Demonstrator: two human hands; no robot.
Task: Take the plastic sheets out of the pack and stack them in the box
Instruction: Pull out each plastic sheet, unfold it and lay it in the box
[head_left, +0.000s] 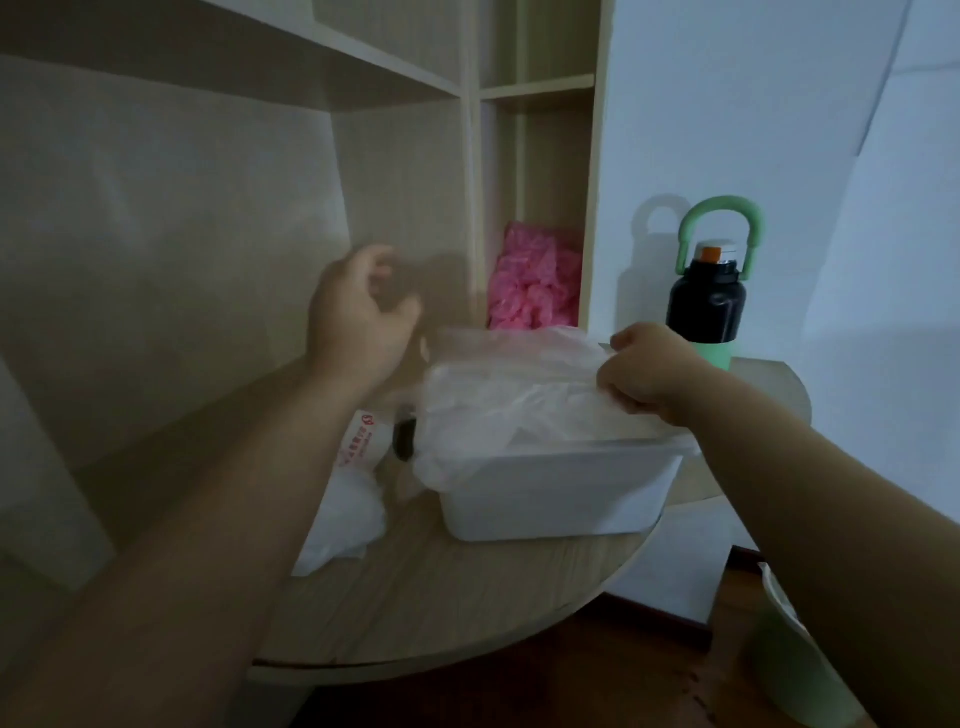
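The right hand (644, 371) pinched a sheet (509, 395) at the box (556, 493) rim, likely pinning it flat on the stack; the left hand (358, 317) hovered loose-fingered, empty, beyond the pack (348, 509) alongside.

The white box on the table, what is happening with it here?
A person is filling the white box with plastic sheets. The right hand grips a sheet at the box's right side, and the sheets drape over its rim. The left hand hovers above the table, holding nothing. The pack lies left of the box.
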